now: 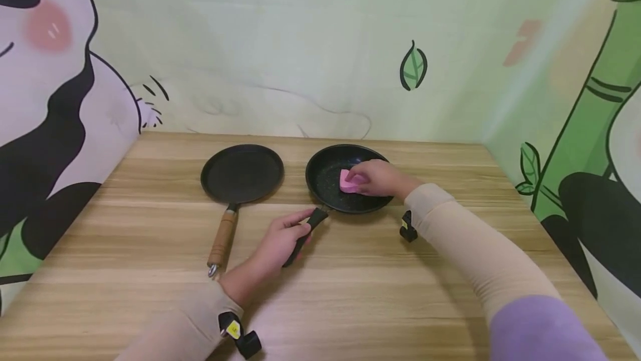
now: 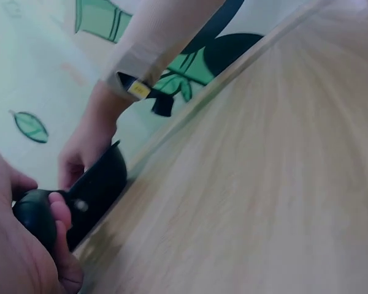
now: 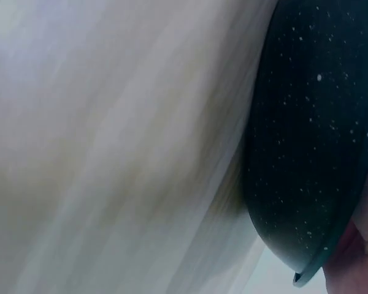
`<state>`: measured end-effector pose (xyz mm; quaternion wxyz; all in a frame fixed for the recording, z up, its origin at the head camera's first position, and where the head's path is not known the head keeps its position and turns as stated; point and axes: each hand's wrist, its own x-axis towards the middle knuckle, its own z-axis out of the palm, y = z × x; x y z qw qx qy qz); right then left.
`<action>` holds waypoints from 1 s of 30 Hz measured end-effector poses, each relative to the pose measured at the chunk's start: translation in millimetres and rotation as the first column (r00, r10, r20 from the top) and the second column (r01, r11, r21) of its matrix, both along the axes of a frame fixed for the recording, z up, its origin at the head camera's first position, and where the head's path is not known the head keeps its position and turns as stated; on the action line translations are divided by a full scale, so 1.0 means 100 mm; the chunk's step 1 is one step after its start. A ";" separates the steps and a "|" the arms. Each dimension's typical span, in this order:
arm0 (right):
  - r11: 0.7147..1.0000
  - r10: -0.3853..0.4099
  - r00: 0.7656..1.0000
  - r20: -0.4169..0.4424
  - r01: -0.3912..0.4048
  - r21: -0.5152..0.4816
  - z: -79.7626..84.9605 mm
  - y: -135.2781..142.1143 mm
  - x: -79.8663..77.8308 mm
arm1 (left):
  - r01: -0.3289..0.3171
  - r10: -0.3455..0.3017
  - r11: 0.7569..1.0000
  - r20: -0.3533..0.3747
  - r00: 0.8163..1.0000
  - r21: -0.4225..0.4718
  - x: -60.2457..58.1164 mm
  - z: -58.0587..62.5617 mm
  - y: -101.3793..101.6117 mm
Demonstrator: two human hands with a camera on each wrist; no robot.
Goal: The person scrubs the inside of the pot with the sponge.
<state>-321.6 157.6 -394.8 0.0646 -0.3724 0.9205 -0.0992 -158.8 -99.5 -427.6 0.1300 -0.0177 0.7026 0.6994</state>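
Observation:
A black speckled frying pan (image 1: 325, 183) sits on the wooden table, its black handle (image 1: 295, 247) angled toward the front left. My left hand (image 1: 282, 238) grips that handle; in the left wrist view the fingers (image 2: 60, 211) curl round it. Inside the pan, my right hand (image 1: 375, 176) holds a pink sponge (image 1: 345, 183) against the pan's inner surface. The right wrist view shows the pan's speckled outer wall (image 3: 306, 122), with part of the right hand (image 3: 356, 257) behind the rim and the sponge hidden.
Left of the frying pan lies a flat black pan (image 1: 242, 173) with a wooden handle (image 1: 222, 238). The wooden table (image 1: 350, 294) meets a wall covering (image 1: 300, 72) printed with pandas and bamboo at its back and sides.

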 end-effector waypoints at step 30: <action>0.998 -0.062 0.993 0.099 0.065 -0.026 -0.06 0.14 0.11 | 0.112 -0.155 0.960 0.152 0.976 0.258 0.09 -0.06 0.21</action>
